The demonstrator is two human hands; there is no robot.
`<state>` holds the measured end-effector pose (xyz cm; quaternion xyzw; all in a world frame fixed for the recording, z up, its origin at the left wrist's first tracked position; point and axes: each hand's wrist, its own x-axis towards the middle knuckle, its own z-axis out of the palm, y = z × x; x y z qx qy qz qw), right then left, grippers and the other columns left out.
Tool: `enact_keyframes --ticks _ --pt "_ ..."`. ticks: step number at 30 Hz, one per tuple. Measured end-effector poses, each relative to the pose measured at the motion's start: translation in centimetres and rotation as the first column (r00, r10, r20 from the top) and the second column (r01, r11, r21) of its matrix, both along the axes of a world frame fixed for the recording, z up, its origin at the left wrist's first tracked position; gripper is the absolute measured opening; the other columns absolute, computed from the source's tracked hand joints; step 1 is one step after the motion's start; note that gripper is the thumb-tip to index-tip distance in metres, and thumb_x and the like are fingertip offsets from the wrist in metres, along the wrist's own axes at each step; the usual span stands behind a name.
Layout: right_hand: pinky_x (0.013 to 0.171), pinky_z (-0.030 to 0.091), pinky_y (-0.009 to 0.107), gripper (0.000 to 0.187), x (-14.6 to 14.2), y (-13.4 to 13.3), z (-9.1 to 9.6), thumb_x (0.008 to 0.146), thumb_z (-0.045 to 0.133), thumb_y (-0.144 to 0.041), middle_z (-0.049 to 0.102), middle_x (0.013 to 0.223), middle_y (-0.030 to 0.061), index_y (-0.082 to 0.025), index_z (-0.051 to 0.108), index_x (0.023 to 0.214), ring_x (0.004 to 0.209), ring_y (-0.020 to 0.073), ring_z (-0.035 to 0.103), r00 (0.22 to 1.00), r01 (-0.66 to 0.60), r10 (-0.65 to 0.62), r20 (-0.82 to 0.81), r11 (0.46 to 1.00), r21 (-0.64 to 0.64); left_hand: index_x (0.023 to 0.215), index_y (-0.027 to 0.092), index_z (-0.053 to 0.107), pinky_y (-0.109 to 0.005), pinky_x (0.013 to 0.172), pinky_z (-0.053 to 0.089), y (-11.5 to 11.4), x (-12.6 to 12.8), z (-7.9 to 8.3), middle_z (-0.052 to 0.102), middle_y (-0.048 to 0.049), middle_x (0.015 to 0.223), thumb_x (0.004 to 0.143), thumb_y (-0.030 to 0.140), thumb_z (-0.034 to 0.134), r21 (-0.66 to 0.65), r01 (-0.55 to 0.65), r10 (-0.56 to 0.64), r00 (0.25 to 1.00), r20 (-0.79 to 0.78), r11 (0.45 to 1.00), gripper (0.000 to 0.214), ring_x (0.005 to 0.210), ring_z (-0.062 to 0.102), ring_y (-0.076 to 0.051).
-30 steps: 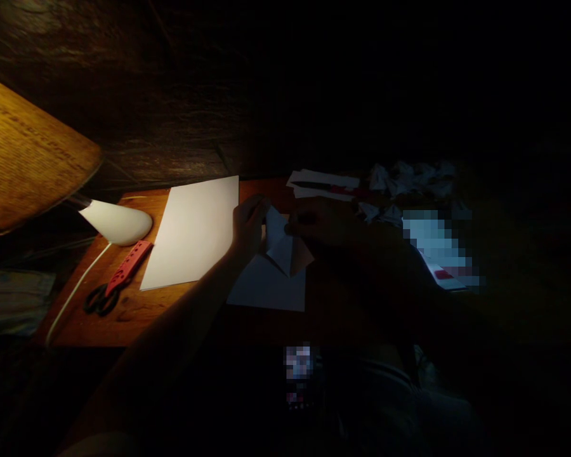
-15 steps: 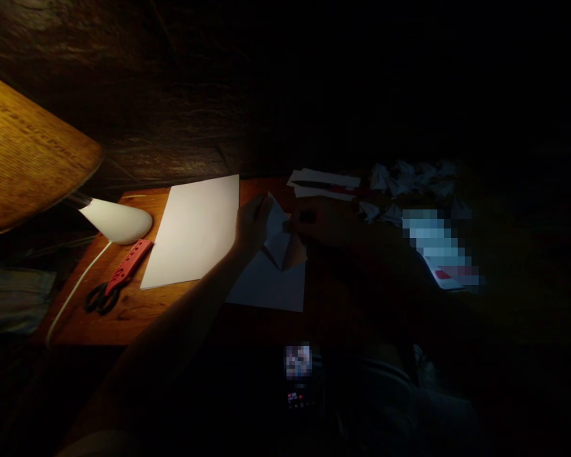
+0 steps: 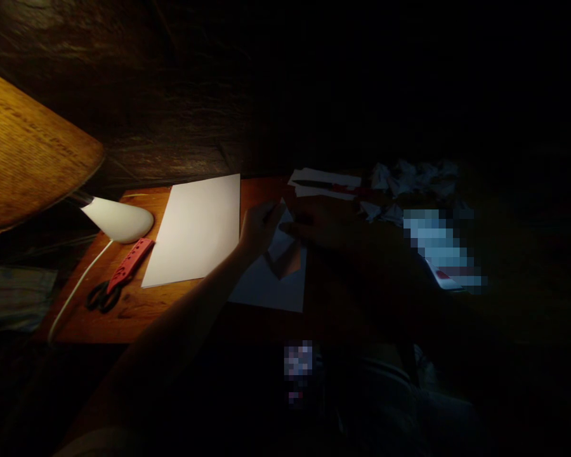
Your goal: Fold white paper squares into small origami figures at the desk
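Note:
Between my hands is a folded piece of white paper [image 3: 285, 254], its tip pointing up and its lower edge creased. My left hand [image 3: 259, 225] grips its left side, fingers closed. From the right, my right hand [image 3: 309, 227] pinches the paper near its upper part; shadow hides most of that hand. Beneath the folded paper lies a flat sheet of paper [image 3: 266, 295] on the wooden table [image 3: 147, 320]. A larger stack of white paper [image 3: 197, 231] is just left of my left hand, lit by the lamp.
A lamp [image 3: 118, 219] with a brown shade stands at the left. Near it lie scissors [image 3: 102, 297] and a red perforated strip [image 3: 131, 263]. Behind my hands, a knife [image 3: 318, 185] rests on paper strips. Several folded paper pieces [image 3: 409, 178] and a lit phone [image 3: 438, 247] are right.
The folded paper has shifted slightly right and down, and its tip leans more to the right. Both hands have moved with it, my right fingers now further over its face.

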<state>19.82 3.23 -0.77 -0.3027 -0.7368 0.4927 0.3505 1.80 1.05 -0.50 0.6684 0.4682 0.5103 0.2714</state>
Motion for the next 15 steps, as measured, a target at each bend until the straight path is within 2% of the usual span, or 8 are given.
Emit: enact_keyframes --ticks 3,7,11,15 --pt "0.065 0.042 0.029 0.044 0.29 0.29 -0.12 0.080 0.085 -0.055 0.058 0.074 -0.0014 -0.021 0.059 0.071 0.071 0.0150 0.050 0.999 0.039 -0.039 -0.003 0.999 -0.009 0.059 0.022 0.043 -0.027 0.046 0.021 0.03 -0.07 -0.18 0.035 0.0041 0.054 0.089 0.072 0.068 -0.049 0.006 -0.005 1.000 0.024 0.999 0.064 0.051 0.031 -0.011" --pt "0.065 0.043 0.029 0.042 0.71 0.61 -0.28 0.079 0.084 -0.055 0.060 0.075 -0.0011 -0.020 0.062 0.074 0.070 0.0146 0.052 0.996 0.070 -0.074 -0.043 0.993 -0.093 0.060 0.022 0.047 -0.026 0.045 0.020 0.12 -0.33 -0.58 0.036 0.0047 0.052 0.089 0.072 0.067 -0.122 0.061 -0.061 0.998 0.006 0.991 0.061 0.048 0.032 -0.010" --pt "0.070 0.047 0.031 0.040 0.84 0.57 -0.15 0.077 0.086 -0.054 0.065 0.080 0.0006 -0.019 0.066 0.079 0.074 0.0159 0.056 0.995 0.030 -0.045 -0.093 0.988 -0.152 0.060 0.021 0.050 -0.026 0.046 0.021 0.05 -0.27 -0.63 0.036 0.0053 0.052 0.089 0.063 0.069 -0.096 0.069 -0.068 0.998 0.011 0.993 0.055 0.049 0.031 -0.010" --pt "0.068 0.048 0.030 0.037 0.85 0.38 0.20 0.080 0.085 -0.052 0.066 0.080 0.0002 -0.021 0.066 0.079 0.076 0.0167 0.058 0.998 0.018 -0.026 -0.058 0.990 -0.143 0.058 0.021 0.047 -0.026 0.048 0.023 -0.13 -0.17 -0.20 0.036 0.0051 0.053 0.088 0.052 0.070 -0.090 0.082 -0.081 0.997 0.016 0.993 0.048 0.050 0.031 -0.010"
